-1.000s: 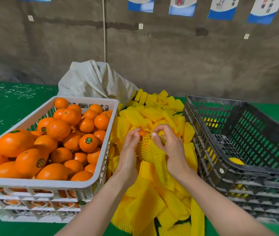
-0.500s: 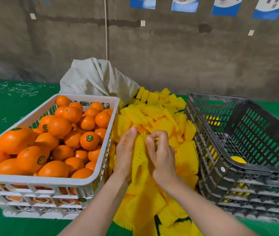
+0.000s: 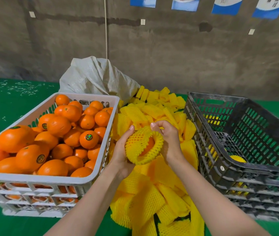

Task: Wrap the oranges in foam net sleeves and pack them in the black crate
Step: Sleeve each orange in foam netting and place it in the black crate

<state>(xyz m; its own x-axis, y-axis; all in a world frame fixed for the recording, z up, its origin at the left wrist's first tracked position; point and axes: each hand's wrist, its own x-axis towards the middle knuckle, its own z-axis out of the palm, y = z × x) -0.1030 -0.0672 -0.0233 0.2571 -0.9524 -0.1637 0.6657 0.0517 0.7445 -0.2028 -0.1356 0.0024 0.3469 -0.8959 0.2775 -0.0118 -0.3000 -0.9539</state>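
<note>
**Mid-wrap, frame ctr**

L hand (image 3: 121,154) cups the foam net sleeve (image 3: 137,144) from 9 o'clock, fingers curled round it. R hand (image 3: 171,142) at 3 o'clock pinches the sleeve's rolled rim w/ thumb + fingers. The orange (image 3: 149,145) sits inside, partly showing thru the opening. The black crate (image 3: 254,120) is at 3 o'clock of the hands, the white crate (image 3: 50,181) of loose oranges at 9, the sleeve pile (image 3: 152,193) below at 6.

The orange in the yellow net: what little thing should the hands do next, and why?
Probably the right hand should tug the rim of the foam net sleeve further over the orange: bare peel shows in the open end, while the left hand cups the orange.
</note>
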